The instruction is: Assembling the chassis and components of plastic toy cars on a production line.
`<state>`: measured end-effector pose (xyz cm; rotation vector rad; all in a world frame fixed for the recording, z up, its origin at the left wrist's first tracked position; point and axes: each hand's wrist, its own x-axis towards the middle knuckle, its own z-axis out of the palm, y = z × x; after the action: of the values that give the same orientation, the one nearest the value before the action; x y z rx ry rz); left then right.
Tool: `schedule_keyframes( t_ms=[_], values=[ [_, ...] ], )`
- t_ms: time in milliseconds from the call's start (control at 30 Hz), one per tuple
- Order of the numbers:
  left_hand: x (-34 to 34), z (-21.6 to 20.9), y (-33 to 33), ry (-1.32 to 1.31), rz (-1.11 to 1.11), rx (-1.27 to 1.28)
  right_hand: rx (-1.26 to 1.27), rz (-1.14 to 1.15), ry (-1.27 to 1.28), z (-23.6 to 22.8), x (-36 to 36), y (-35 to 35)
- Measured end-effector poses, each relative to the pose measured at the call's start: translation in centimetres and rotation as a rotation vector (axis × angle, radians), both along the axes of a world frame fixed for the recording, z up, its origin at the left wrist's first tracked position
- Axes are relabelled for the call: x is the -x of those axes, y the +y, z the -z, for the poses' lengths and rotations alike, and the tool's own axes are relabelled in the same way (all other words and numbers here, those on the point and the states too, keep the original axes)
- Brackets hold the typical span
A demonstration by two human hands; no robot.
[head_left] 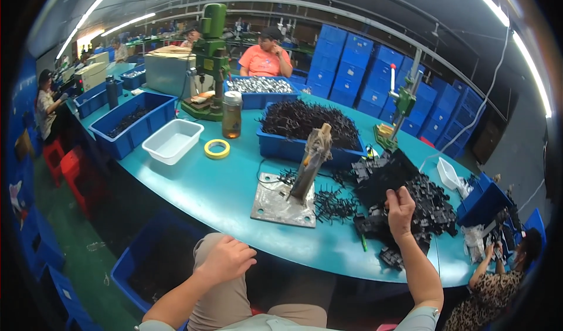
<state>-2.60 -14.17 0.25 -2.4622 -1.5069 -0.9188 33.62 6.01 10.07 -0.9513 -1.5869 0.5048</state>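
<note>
1. The right hand (400, 211) is at the left part of a heap of black plastic parts (435, 205) on the teal table (229, 184). Its fingers are bent inward; I cannot tell whether they pinch a piece, as dark parts merge behind them.
2. The left hand (229, 259) rests on the knee, fingers loosely curled; its palm is turned out of sight, so I cannot tell whether it holds anything.
3. A dark flat piece (378, 181) lies just beyond the right hand, its outline hard to separate from the heap.
4. Left of the heap, a metal post (308, 170) stands on a square plate (267, 208); wrapping obscures its top. Small black branching pieces (335, 205) lie beside it.
5. The post's top hides part of a blue bin (278, 146) heaped with thin black pieces (308, 123).
6. Under the table's edge, another blue bin (126, 269) is partly hidden, its dark contents indistinct.
7. The forearms and lap are cut off below.
</note>
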Motion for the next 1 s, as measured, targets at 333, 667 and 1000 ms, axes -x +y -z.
schedule_keyframes(
  t_ms=[333, 667, 1000],
  values=[
    [-5.2, -0.1, 1.2, -1.141, 0.117, 0.705, 0.75, -0.474, 0.41, 3.6, 3.9, -7.1],
    [-8.7, 1.7, -0.6, -1.735, 0.142, 1.154, 1.07, -0.654, 0.206, 8.6, 6.6, -10.6],
    [-8.1, 4.0, -3.0, -1.804, 0.016, 0.975, 0.095, 0.002, -0.626, 8.8, 6.0, -1.2]
  ],
)
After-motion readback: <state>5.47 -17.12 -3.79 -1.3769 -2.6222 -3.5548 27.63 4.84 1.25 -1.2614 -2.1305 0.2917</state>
